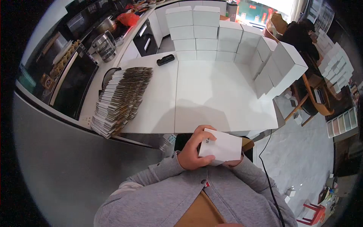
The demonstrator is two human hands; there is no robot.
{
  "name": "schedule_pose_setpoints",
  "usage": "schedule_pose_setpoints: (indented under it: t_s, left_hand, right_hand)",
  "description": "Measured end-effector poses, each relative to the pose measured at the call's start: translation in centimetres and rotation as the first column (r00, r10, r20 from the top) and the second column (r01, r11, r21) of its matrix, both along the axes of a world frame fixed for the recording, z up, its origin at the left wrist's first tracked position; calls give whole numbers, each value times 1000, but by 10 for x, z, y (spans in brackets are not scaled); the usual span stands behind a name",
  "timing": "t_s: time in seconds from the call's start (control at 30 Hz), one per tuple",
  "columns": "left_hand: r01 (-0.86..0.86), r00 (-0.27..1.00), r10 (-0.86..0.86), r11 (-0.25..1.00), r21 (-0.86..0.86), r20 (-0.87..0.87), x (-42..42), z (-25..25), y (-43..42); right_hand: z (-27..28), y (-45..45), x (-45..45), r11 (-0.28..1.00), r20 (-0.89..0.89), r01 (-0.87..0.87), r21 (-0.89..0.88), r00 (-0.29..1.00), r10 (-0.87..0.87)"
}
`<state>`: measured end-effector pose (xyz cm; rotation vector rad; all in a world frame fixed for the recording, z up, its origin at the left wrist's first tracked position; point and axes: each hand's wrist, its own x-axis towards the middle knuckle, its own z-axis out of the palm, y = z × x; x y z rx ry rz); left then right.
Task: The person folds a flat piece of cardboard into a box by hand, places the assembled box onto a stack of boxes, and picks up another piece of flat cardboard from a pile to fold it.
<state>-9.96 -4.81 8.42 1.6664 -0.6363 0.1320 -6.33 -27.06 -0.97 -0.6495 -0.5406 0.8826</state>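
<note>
Close to my chest, just off the table's front edge, is a small white box [224, 146] with a small dark marking on its top. My left hand [193, 150] grips its left end, thumb along the near edge and fingers over the far side. Under the near right corner shows part of my right hand [235, 162], holding the box from below; most of its fingers are hidden. A brown cardboard flap [247, 144] sticks out past the right end; whether it belongs to this box I cannot tell.
Stacked white boxes [206, 33] line the white table's [211, 90] back and right sides. A thick pile of folded cartons [123, 100] lies left, near a black object [165, 59]. A cable [267, 172] hangs on the right. Another person [300, 39] sits beyond, by a wooden chair [315, 98].
</note>
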Motion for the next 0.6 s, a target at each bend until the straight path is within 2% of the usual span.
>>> schedule_pose_setpoints:
  t_s: [0.03, 0.07, 0.13, 0.33, 0.4, 0.47, 0.5, 0.53, 0.6]
  left_hand:
    - [10, 1000, -10, 1000, -3, 11, 0, 1, 0]
    - [20, 1000, -20, 1000, -6, 20, -1, 2, -1]
    - [42, 998, -41, 999, -10, 39, -4, 5, -2]
    - [14, 998, -13, 1000, -11, 65, -1, 11, -2]
    - [9, 999, -9, 1000, -16, 52, -1, 6, 0]
    - [5, 999, -4, 1000, -25, 36, -2, 2, -1]
    - [5, 999, -4, 1000, -26, 33, -2, 2, -2]
    - [4, 999, -2, 1000, -28, 49, -2, 2, -2]
    - [0, 997, 3, 999, -32, 82, -4, 3, -3]
  right_hand:
    - [-3, 3, -3, 987, -229, -37, 154, 971, 72]
    - [-7, 7, -7, 951, -433, -35, 309, 884, 173]
    - [-15, 11, -12, 818, -699, 83, 569, 574, 427]
    - [-27, 12, -11, 850, -718, 93, 518, 588, 373]
    - [-22, 10, -10, 941, -489, 49, 336, 862, 130]
    - [-17, 8, -9, 987, -131, 91, 136, 989, -73]
    - [-12, 7, -9, 987, -134, 91, 134, 988, -73]
    - [-6, 6, -9, 968, -360, 58, 245, 932, 35]
    - [6, 7, -9, 885, -690, 74, 460, 657, 304]
